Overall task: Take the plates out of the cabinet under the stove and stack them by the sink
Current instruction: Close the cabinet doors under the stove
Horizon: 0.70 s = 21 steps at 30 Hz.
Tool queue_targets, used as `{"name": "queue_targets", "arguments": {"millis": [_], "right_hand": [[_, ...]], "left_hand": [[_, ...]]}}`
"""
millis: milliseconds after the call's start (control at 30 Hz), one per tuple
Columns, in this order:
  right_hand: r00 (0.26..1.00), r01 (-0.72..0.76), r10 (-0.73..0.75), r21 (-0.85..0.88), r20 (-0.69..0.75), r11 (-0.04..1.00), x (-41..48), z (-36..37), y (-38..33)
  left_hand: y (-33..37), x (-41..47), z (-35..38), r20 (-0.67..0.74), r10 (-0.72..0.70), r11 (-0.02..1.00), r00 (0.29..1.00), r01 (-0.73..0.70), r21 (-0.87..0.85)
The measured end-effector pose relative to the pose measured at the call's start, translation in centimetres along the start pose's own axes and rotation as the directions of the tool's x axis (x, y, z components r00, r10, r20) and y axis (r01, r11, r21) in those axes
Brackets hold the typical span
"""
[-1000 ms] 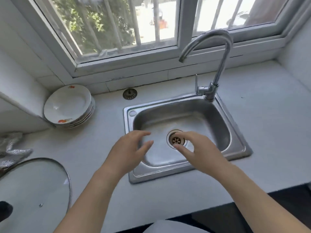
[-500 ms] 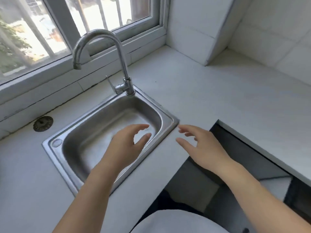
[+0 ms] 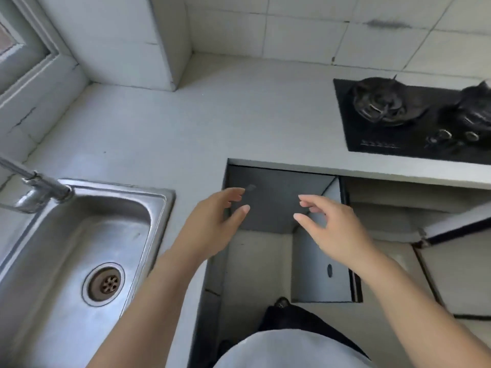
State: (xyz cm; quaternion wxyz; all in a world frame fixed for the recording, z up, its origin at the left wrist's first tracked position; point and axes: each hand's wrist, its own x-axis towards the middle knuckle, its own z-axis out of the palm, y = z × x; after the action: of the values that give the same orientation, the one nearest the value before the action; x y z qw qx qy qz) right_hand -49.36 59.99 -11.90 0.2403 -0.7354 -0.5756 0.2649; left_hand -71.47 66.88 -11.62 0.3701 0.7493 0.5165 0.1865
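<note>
Sink of dull steel lies left; both hands' grips hang spread, empty.

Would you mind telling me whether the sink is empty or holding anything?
Empty: the sink shows only its bare steel basin and drain.

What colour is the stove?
Black: the stove shows clearly in the head view.

Faucet at left; tiled wall behind; window frame upper left.
</note>
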Motion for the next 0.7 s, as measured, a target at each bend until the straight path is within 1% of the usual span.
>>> {"name": "queue_targets", "arguments": {"millis": [133,267,400,500,600,700], "right_hand": [[0.987,-0.094,0.093,-0.003,-0.128,0.996,0.0,-2.4,4.9],[0.949,-0.219,0.197,-0.063,-0.248,0.974,0.9,-4.3,9.4],[0.916,-0.304,0.283,-0.031,-0.284,0.952,1.7,-5.1,13.1],[0.893,-0.368,0.352,-0.004,-0.281,0.930,1.9,-5.0,15.1],[0.863,-0.445,0.436,0.023,-0.254,0.895,1.8,-4.6,16.6],[0.812,-0.527,0.522,0.055,-0.262,0.848,1.5,-4.3,17.8]], "left_hand": [[3.6,3.9,3.2,0.110,0.130,0.989,0.985,-0.137,0.052],[6.9,7.6,6.7,0.212,0.214,0.963,0.954,-0.243,0.120],[8.8,11.2,10.6,0.322,0.252,0.923,0.913,-0.326,0.203],[9.8,13.5,13.1,0.422,0.241,0.897,0.874,-0.367,0.246],[10.5,15.7,15.4,0.541,0.237,0.865,0.807,-0.428,0.260],[10.9,18.3,18.0,0.650,0.279,0.816,0.707,-0.531,0.228]]}}
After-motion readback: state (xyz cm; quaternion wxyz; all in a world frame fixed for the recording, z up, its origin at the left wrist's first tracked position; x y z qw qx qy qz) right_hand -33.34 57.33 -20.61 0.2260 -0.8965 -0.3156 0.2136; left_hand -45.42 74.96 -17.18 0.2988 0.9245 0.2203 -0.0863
